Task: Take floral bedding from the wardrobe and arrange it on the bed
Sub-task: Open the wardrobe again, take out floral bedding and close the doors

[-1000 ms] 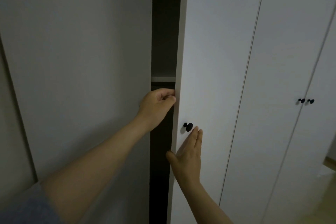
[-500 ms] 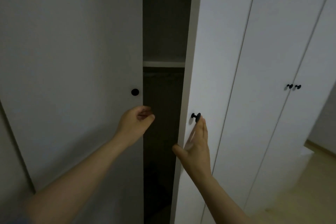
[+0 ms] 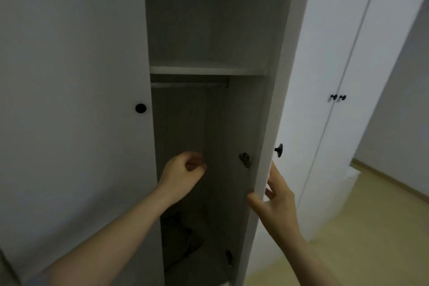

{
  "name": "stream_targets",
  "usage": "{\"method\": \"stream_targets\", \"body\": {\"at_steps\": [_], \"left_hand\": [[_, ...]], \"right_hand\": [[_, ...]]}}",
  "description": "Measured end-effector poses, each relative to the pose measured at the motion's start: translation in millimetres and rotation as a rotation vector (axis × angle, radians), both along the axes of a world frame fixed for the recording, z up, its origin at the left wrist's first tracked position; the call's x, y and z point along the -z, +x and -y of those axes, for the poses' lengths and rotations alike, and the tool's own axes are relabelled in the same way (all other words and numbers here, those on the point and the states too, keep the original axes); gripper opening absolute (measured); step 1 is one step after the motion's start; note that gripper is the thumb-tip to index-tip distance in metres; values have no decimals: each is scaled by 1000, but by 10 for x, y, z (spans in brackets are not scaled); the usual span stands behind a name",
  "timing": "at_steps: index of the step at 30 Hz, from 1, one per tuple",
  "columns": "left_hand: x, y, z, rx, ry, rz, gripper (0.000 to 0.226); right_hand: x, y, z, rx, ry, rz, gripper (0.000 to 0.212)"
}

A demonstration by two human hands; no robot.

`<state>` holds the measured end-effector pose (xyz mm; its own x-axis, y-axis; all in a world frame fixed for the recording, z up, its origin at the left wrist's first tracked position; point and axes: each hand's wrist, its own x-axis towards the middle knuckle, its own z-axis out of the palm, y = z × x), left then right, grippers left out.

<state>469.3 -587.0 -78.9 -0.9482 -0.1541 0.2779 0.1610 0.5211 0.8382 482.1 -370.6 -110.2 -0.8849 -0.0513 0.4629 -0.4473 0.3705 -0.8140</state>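
Note:
The white wardrobe stands open, with its left door [image 3: 69, 76] and right door [image 3: 308, 65] swung apart. My right hand [image 3: 278, 202] grips the right door's edge below its black knob [image 3: 279, 150], thumb inside and fingers outside. In front of the dark opening my left hand [image 3: 183, 174] hovers, loosely curled and holding nothing. Low inside lies a dark crumpled shape [image 3: 178, 237], too dim to identify. No floral pattern can be made out.
A shelf [image 3: 206, 70] crosses the wardrobe at head height with a hanging rail [image 3: 189, 85] under it. A metal hinge [image 3: 245, 160] sits on the inner right wall. More closed white doors with black knobs [image 3: 337, 97] stand to the right, above light wooden floor [image 3: 371, 239].
Both doors have swung much wider, exposing the interior. My left hand let go of the door edge and now hangs free. My right hand went from flat on the door face to gripping its edge.

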Motion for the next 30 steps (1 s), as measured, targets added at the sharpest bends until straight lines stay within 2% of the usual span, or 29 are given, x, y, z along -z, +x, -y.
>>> {"method": "stream_targets", "body": {"at_steps": [5, 7, 8, 11, 15, 18, 19, 21, 22, 26, 28, 30], "left_hand": [[16, -55, -270, 69, 4, -14, 32], [21, -77, -368, 94, 3, -28, 32], [21, -91, -436, 109, 1, -30, 31], [39, -120, -609, 143, -18, -25, 29], [67, -160, -845, 185, -36, -18, 29], [65, -181, -1004, 210, -50, -17, 26], [60, -192, -1060, 214, -46, -20, 26], [62, -225, -1133, 209, -29, -31, 25], [65, -240, -1159, 209, -26, -34, 24], [74, -296, -1225, 213, -21, -47, 25], [81, -318, -1207, 213, -5, -52, 24], [91, -316, -1168, 218, 0, -56, 22]], "right_hand": [[-12, 112, -406, 80, -20, -39, 52], [-26, 129, -564, 136, -39, -40, 16], [-27, 136, -658, 168, -54, -48, 9], [-2, 112, -922, 254, -84, -64, 29], [57, -12, -1343, 325, -125, -37, 36], [90, -138, -1603, 337, -179, -45, 65], [77, -156, -1670, 353, -185, -39, 60], [48, -193, -1770, 404, -183, -23, 30], [41, -219, -1807, 438, -175, -18, 24], [34, -221, -1822, 665, -69, -50, 31], [-12, -142, -1694, 767, -79, -159, 10], [-37, -61, -1530, 834, -92, -298, 33]]}}
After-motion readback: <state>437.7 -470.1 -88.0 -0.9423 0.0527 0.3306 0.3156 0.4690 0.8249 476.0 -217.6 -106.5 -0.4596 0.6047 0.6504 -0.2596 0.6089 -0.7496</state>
